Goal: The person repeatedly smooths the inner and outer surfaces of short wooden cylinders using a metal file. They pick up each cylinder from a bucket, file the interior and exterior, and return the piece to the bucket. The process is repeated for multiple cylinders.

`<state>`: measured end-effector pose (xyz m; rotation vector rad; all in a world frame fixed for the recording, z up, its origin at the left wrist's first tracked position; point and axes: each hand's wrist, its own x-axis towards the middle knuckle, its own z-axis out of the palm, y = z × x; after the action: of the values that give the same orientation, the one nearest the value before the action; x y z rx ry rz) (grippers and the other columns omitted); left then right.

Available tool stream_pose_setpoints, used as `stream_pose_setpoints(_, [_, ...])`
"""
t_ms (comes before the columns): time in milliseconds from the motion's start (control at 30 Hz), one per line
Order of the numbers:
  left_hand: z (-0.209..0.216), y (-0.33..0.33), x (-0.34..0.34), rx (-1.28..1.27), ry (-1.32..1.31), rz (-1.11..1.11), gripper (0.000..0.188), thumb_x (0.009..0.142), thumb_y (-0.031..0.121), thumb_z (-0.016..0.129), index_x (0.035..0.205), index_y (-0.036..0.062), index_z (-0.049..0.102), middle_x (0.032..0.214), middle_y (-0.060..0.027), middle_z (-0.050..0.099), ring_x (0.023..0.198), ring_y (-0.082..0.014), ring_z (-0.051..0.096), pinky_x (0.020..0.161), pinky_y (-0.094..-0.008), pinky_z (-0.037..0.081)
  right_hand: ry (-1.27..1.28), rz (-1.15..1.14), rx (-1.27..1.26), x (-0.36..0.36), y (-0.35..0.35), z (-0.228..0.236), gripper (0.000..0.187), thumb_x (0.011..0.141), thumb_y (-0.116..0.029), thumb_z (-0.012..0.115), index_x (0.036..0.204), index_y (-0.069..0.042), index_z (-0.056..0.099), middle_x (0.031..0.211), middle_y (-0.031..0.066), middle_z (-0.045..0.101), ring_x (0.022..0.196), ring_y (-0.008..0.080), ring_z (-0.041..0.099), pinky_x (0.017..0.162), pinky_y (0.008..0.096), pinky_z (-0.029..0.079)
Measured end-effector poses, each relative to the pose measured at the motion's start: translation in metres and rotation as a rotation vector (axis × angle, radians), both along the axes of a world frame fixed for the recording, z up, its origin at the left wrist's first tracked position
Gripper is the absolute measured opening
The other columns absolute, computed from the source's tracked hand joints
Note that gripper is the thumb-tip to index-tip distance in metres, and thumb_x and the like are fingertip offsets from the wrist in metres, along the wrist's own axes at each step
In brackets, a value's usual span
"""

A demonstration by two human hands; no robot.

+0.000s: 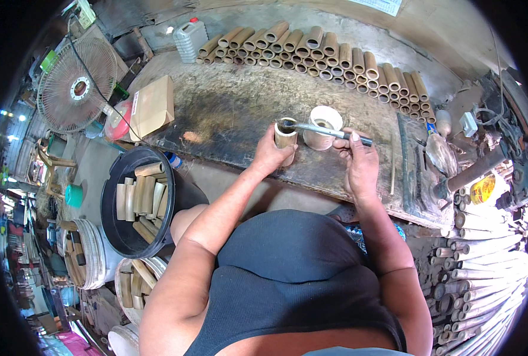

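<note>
My left hand [271, 149] is wrapped round a short bamboo tube [286, 139], which stands roughly upright with its open end up. In my right hand [360, 159] is a long-handled brush [329, 131], gripped near its dark end. The handle slants across to the left, and its dark tip is at the mouth of the tube; how far it reaches inside is hidden. Under the handle, on the worktable [228, 113], stands a whitish tub [325, 117] with its top open, close to my right fingers.
Several bamboo tubes [314, 38] lie stacked along the table's back. A black bucket [111, 213] of bamboo pieces stands left of me, white pails [100, 252] below it. A fan [80, 88] and a cardboard box [153, 108] are at the left. Bamboo poles [489, 273] pile at the right.
</note>
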<state>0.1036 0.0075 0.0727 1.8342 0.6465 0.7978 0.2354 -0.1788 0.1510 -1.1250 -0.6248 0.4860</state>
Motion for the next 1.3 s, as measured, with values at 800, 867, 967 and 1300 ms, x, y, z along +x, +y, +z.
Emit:
stream_pose_setpoints(800, [0.005, -0.010, -0.014, 0.087, 0.081, 0.065, 0.081, 0.072, 0.030, 0.089, 0.134, -0.0009, 0.048, 0.122, -0.0194, 0.062, 0.116, -0.0339, 0.062, 0.100, -0.0416, 0.049, -0.251, -0.075, -0.088, -0.024, 0.008, 0.008, 0.026, 0.105, -0.017, 0.057, 0.121, 0.003, 0.060, 0.093, 0.0097, 0.073, 0.089, 0.0126, 0.067, 0.087, 0.0271, 0.051])
stream_pose_setpoints(867, [0.007, -0.013, -0.014, 0.167, 0.086, 0.102, 0.075, 0.071, 0.025, 0.089, 0.132, 0.0014, 0.050, 0.119, -0.0179, 0.064, 0.113, -0.0316, 0.064, 0.099, -0.0416, 0.050, -0.255, -0.080, -0.079, -0.026, 0.008, 0.010, 0.026, 0.105, -0.018, 0.057, 0.121, 0.003, 0.060, 0.093, 0.0094, 0.073, 0.090, 0.0125, 0.067, 0.087, 0.0269, 0.051])
stream_pose_setpoints(967, [0.004, -0.013, -0.012, 0.291, 0.104, 0.151, 0.072, 0.071, 0.024, 0.089, 0.129, 0.0025, 0.052, 0.117, -0.0176, 0.065, 0.110, -0.0313, 0.065, 0.097, -0.0418, 0.051, -0.274, -0.104, -0.107, -0.028, 0.007, 0.012, 0.026, 0.105, -0.018, 0.058, 0.120, 0.003, 0.061, 0.093, 0.0093, 0.073, 0.090, 0.0127, 0.068, 0.086, 0.0266, 0.051])
stream_pose_setpoints(1300, [0.002, -0.013, -0.016, 0.052, 0.104, 0.058, 0.088, 0.069, 0.031, 0.091, 0.136, -0.0013, 0.045, 0.135, -0.0203, 0.051, 0.125, -0.0337, 0.054, 0.105, -0.0413, 0.046, -0.405, -0.163, -0.162, -0.031, 0.004, 0.018, 0.024, 0.104, -0.017, 0.059, 0.117, 0.002, 0.062, 0.093, 0.0097, 0.074, 0.088, 0.0126, 0.069, 0.083, 0.0261, 0.052])
